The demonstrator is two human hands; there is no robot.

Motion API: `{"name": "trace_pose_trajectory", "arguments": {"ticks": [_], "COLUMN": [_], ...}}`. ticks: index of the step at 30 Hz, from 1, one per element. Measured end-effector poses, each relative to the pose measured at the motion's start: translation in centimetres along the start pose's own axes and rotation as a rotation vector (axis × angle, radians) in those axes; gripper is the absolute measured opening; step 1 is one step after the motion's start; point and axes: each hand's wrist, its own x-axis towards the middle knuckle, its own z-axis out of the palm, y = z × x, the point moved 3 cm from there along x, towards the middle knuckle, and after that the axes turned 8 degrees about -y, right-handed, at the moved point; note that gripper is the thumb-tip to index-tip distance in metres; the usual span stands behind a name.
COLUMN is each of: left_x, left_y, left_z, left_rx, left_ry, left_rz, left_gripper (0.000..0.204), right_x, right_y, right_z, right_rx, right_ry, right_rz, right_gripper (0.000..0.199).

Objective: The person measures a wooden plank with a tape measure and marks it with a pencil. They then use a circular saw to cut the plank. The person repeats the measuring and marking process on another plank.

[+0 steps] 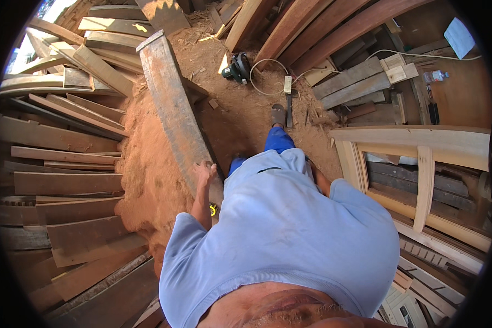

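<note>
My left hand [205, 174] lies on a long, worn wooden plank [172, 104], its fingers stretched out over the near end and nothing in them. The plank runs away to the far left, raised above the sawdust. Beside my left forearm a small round yellow and black thing [213, 209] rests close to the plank's near end; its kind is unclear. Of my right arm, only the forearm [321, 180] shows at my side. My light blue shirt hides the right hand.
Stacked boards [82, 188] fill the left side, beside heaped sawdust [147, 175]. Ahead lie a dark green power tool [236, 68] and a white socket strip [287, 85] with a looping cable. A wooden frame [425, 186] stands on the right, below a plastic bottle [436, 76].
</note>
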Motion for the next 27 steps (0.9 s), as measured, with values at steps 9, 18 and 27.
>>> {"name": "trace_pose_trajectory", "arguments": {"ticks": [9,18,27], "left_x": [1.6,3.1,4.8], "left_y": [-0.9,0.7,-0.4], "left_z": [1.0,-0.8,0.7], "left_rx": [-0.023,-0.174,-0.277], "left_ry": [0.108,0.109,-0.099], "left_rz": [-0.033,-0.241,-0.397], "left_gripper": [0.044,0.056,0.094], "right_x": [2.6,5.5,11.8], "right_y": [-1.8,-10.3,-17.9], "right_z": [-3.6,-11.5,-18.6], "right_rx": [0.003,0.053,-0.163], "right_ry": [-0.029,0.111,0.041], "right_rz": [-0.020,-0.114,-0.187], "right_gripper": [0.057,0.069,0.072]}}
